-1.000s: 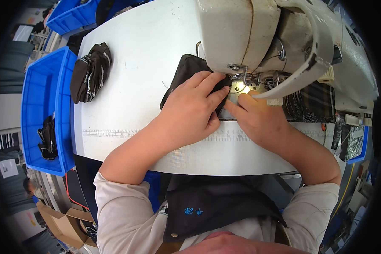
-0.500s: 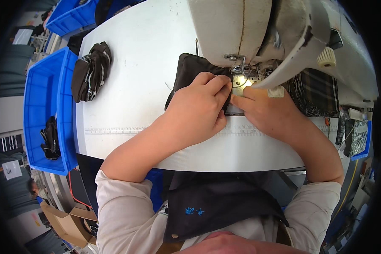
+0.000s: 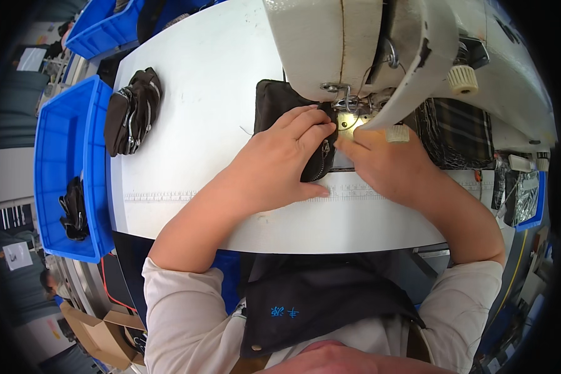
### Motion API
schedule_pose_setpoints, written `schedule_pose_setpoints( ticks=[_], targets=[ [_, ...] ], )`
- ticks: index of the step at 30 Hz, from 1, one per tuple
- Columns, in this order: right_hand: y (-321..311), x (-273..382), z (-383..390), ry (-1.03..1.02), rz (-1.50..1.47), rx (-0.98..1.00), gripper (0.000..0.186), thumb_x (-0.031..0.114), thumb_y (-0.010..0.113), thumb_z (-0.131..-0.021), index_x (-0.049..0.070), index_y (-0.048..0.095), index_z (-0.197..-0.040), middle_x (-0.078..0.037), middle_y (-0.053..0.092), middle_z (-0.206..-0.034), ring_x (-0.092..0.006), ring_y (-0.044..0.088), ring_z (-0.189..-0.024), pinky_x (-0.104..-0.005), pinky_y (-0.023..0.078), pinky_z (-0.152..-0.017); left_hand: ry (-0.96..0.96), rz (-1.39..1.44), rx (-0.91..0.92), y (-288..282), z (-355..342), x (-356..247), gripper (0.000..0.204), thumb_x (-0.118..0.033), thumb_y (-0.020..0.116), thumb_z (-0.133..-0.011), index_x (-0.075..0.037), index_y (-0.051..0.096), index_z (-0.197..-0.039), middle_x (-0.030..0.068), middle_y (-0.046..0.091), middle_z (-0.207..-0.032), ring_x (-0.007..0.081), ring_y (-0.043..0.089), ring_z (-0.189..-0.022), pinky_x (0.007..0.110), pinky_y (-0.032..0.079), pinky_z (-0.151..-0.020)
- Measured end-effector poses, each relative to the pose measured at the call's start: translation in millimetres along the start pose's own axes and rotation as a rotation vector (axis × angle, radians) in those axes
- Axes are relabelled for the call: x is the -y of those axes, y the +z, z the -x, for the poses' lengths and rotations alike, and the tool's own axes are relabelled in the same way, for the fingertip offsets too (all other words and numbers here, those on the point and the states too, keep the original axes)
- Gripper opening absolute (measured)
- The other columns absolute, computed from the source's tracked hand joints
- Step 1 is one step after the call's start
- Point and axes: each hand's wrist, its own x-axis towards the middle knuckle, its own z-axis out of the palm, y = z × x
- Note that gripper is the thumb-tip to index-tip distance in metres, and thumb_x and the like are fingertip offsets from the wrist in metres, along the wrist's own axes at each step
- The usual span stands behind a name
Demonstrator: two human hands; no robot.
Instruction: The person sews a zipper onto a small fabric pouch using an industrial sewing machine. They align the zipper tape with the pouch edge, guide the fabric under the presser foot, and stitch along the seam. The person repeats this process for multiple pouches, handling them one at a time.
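A dark brown fabric piece [image 3: 273, 100] with a metal zipper lies under the sewing machine's [image 3: 330, 43] presser foot [image 3: 349, 103]. My left hand [image 3: 274, 159] rests over it, fingers laid on the cloth beside the foot and thumb stretched away toward the printed ruler. Between that thumb and the fingers, the zipper's slider [image 3: 325, 147] shows near the fabric's right edge. My right hand [image 3: 396, 163] is closed at this edge, thumb and forefinger pinched next to the lit needle plate [image 3: 350, 121]. A bandage-like wrap [image 3: 397, 133] circles one of its fingers.
A stack of dark zippered pieces [image 3: 132, 112] sits at the table's left. Beyond it, a blue bin [image 3: 96, 168] holds more dark cloth. Striped dark fabric [image 3: 461, 132] lies right of the machine. The white table [image 3: 199, 75] bears a printed ruler [image 3: 162, 196].
My left hand has loosened from a pinch, its thumb swinging away from the fingers. The zipper slider has come into sight. My right hand stays at the fabric's edge.
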Motion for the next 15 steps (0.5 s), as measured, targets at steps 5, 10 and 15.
schedule_pose_setpoints(
  ticks=[5,10,15],
  targets=[
    [2.4,17.9,0.0,-0.18,-0.043,-0.067,0.033,0.012,0.069,-0.082,0.001,0.072,-0.113,-0.012,0.07,-0.111,-0.027,0.069,-0.097,-0.0386,0.054,-0.079,0.018,0.162,-0.035,-5.5,-1.7,13.9,0.051,-0.014,0.077,-0.081,-0.001,0.068,-0.129,0.0162,0.065,-0.138,0.0367,0.056,-0.137,0.045,0.053,-0.105],
    [10.8,30.5,4.4,-0.33,0.029,-0.215,0.038,0.011,0.066,-0.083,-0.01,0.071,-0.114,-0.023,0.07,-0.118,-0.0357,0.067,-0.115,-0.0413,0.055,-0.091,0.014,0.136,-0.129,2.8,-6.0,14.7,0.035,-0.004,0.071,-0.08,-0.001,0.075,-0.115,0.0147,0.073,-0.125,0.0351,0.064,-0.129,0.043,0.056,-0.1],
    [13.4,34.0,7.2,-0.29,0.046,-0.207,0.039,0.011,0.066,-0.083,-0.013,0.07,-0.114,-0.025,0.071,-0.115,-0.0373,0.068,-0.116,-0.0417,0.056,-0.094,0.057,-0.069,-0.155,2.6,-6.1,4.7,0.032,-0.002,0.072,-0.078,-0.003,0.077,-0.11,0.0104,0.074,-0.117,0.0323,0.07,-0.118,0.041,0.059,-0.093]
  ],
)
